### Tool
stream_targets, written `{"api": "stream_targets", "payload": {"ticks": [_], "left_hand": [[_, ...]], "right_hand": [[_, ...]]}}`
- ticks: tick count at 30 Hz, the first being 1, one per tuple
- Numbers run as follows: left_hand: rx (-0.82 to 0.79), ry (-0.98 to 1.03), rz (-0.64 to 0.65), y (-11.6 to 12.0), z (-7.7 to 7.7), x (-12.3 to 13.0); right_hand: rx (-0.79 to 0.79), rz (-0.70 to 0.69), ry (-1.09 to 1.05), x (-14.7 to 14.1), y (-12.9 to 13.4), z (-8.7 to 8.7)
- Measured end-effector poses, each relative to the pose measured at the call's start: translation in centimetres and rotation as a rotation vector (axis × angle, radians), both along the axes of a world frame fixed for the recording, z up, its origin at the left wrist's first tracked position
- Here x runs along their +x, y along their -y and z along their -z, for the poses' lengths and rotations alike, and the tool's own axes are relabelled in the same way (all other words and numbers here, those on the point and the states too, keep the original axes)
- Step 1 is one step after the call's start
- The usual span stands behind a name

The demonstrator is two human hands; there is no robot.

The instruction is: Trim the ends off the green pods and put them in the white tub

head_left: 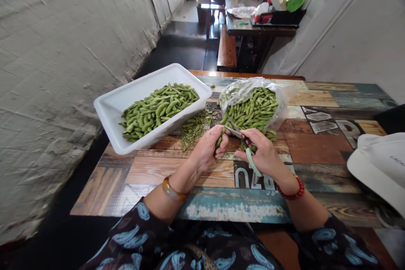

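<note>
Between the fingers of my left hand (211, 145) is a green soybean pod (219, 141), pinched with its upper end near the scissor blades. My right hand (264, 152) grips a pair of scissors (252, 161) with pale green handles, the blades parted and pointing left at the pod. Just beyond my hands, a clear plastic bag (281, 107) lies open with many pods (251, 107) in it and spilling at its front. Left of it, a small heap of trimmed pod tips (196, 128) lies on the table. A white plastic tub (110, 112) holds a pile of pods (161, 109).
The table (177, 168) has a patchwork wood pattern. A white cap (379, 164) lies at its right edge. A rough white wall (63, 50) runs along the left. Farther back stand a bench (227, 48) and another table (242, 29) carrying a green plastic item (295, 1).
</note>
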State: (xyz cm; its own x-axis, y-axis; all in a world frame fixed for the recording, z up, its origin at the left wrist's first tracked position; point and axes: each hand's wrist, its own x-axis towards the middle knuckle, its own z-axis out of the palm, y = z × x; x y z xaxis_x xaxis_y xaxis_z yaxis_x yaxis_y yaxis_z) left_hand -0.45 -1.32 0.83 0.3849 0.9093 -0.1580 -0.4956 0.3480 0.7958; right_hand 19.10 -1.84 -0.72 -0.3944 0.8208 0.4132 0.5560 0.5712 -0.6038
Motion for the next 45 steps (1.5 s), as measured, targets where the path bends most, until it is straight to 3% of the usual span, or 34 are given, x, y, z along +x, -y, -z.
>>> {"api": "stream_targets", "payload": {"ticks": [7,12,17,30,38,45], "left_hand": [[0.018,-0.054,0.017,0.2,-0.2,0.0],[-0.025,-0.036,0.082,0.1,-0.7,-0.4],[-0.018,-0.017,0.055,-0.1,-0.9,-0.7],[0.127,-0.173,-0.042,0.1,-0.8,-0.5],[0.298,-0.377,-0.018,-0.1,0.1,-0.5],[0.165,-0.324,-0.07,-0.1,-0.2,-0.3]], "right_hand": [[-0.075,-0.06,-0.012,0.0,0.0,-0.1],[-0.057,-0.004,-0.032,0.2,-0.3,-0.1],[-0.075,0.023,-0.033,0.6,-0.5,-0.2],[-0.111,-0.021,-0.021,0.9,-0.6,-0.2],[-0.101,-0.083,-0.035,0.2,0.0,-0.8],[-0.093,-0.087,0.018,0.2,0.0,-0.8]]}}
